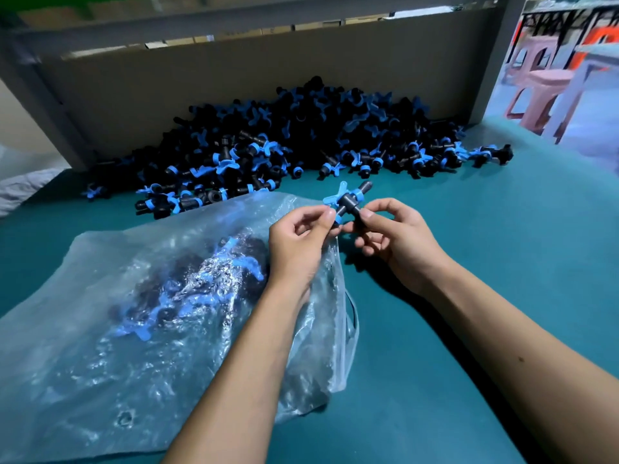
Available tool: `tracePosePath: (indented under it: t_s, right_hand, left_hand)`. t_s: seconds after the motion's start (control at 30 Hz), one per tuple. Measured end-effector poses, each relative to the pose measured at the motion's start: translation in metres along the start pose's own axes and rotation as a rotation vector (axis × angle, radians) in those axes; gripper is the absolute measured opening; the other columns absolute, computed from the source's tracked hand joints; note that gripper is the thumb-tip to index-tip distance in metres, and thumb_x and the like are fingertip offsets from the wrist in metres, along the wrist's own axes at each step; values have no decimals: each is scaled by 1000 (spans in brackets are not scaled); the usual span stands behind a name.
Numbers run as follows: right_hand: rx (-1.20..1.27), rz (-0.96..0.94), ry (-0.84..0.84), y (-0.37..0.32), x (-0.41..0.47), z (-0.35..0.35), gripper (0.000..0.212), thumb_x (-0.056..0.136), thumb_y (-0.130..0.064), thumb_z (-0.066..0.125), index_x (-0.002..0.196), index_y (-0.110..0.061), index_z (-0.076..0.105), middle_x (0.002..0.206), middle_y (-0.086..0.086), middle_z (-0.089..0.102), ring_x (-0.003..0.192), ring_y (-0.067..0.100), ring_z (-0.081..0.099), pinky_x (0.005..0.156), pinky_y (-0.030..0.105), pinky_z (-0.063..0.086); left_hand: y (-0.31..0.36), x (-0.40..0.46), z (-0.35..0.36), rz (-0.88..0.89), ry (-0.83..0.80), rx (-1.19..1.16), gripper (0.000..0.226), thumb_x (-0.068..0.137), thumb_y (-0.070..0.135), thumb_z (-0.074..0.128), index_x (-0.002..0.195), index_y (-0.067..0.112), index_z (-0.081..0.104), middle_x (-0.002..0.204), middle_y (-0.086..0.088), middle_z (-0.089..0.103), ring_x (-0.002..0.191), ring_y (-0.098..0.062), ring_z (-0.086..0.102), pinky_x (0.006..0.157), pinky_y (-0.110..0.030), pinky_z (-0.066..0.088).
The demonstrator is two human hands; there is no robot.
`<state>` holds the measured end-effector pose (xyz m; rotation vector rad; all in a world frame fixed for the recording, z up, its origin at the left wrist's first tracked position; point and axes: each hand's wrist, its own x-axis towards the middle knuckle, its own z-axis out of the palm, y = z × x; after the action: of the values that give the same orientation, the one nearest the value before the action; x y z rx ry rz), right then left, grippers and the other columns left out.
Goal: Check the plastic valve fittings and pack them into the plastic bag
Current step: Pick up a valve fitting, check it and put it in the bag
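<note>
Holding one black-and-blue valve fitting (pixel 346 202) just above the mouth of the clear plastic bag (pixel 100 296), the person is checking it: the left hand (pixel 298 239) is pinching one end, the right hand (pixel 395 236) is pinching the other, each grip clamped on the part. Inside the bag, a small batch is already lying packed. Beyond the bag, against a cardboard wall (pixel 234 78), a large heap of fittings (pixel 284 139) is waiting on the teal surface (pixel 469 296), so most of the job seems left.
</note>
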<state>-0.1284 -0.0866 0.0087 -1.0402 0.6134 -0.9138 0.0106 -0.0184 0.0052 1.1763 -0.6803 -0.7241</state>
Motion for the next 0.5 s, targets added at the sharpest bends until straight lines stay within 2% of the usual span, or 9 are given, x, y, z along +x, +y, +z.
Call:
tracePosePath:
  t_s: [0.1,0.17,0.23,0.3,0.37,0.5]
  right_hand:
    - [-62,-48,-28,2,1,2,25,98,-25,64,116,-11,54,95,20,74,76,28,69,55,28,51]
    - [-96,-108,-17,2,3,3,27,99,-31,63,118,-12,62,101,11,73,92,23,69,66,32,56]
    - [-112,-166,6,4,5,3,19,100,-24,62,114,-12,66,99,3,73,90,17,67,73,32,58]
    - [-136,-199,2,5,5,3,7,97,-14,65,102,-14,70,89,0,74,77,13,67,71,29,56]
    - [-185,-227,-16,7,4,3,7,93,-9,69,94,-15,73,84,3,75,70,13,67,67,26,53]
    - [-205,-238,-39,6,2,1,4,87,-16,77,88,-19,77,88,9,75,77,20,68,71,31,51]
  left_hand:
    - [3,-2,-3,-37,55,-79,14,87,5,79,97,8,71,86,-13,77,80,-23,75,82,-34,61]
    - [5,-2,-4,-72,90,-114,14,86,3,79,95,7,70,88,-18,77,81,-26,75,84,-37,61]
    - [6,-2,-4,-72,98,-114,8,87,2,77,89,8,73,83,-15,76,80,-25,73,82,-35,60]
    - [5,-2,-4,-63,92,-110,8,87,2,77,87,10,75,80,-9,76,78,-21,72,78,-28,60]
    - [4,-2,-5,-44,84,-106,10,88,2,77,89,12,76,80,-3,77,79,-16,73,74,-22,59]
    - [2,0,-6,12,30,-78,13,88,1,75,90,13,78,82,0,77,80,-12,72,76,-21,57]
